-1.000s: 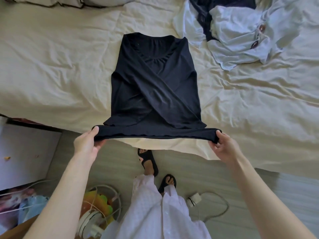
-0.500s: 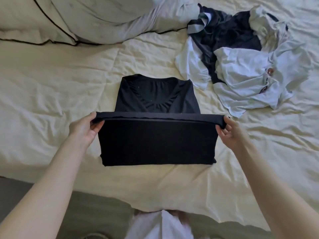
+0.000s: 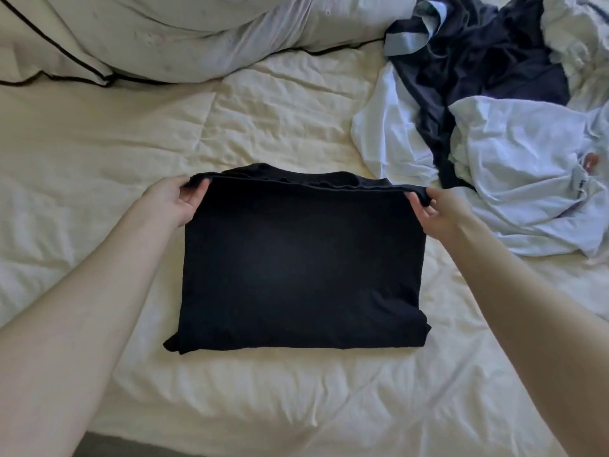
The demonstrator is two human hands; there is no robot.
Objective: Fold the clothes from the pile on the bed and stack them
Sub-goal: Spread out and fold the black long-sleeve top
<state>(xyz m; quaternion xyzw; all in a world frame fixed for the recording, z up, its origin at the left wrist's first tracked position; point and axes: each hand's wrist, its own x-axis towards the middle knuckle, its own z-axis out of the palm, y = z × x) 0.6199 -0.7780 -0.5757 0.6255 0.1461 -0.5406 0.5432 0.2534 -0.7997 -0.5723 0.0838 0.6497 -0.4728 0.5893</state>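
A black top (image 3: pixel 303 265) lies folded in half on the cream bed (image 3: pixel 131 166), forming a rough rectangle in the middle of the view. My left hand (image 3: pixel 173 201) pinches its far left corner. My right hand (image 3: pixel 435 214) pinches the far right corner. The hem that both hands hold lies along the top's far edge, over the neckline, which is almost fully covered. A pile of unfolded clothes (image 3: pixel 494 103), white and dark navy pieces mixed together, sits at the upper right of the bed.
Pillows (image 3: pixel 171 37) with black piping lie along the back of the bed. Wrinkled cream bedding stretches to the left and in front of the black top. A strip of floor (image 3: pixel 108 448) shows at the bottom left.
Both hands carried the hem of the black top away from me, from the bed's near edge up onto the neckline, folding it in half. The view tilted up from the floor.
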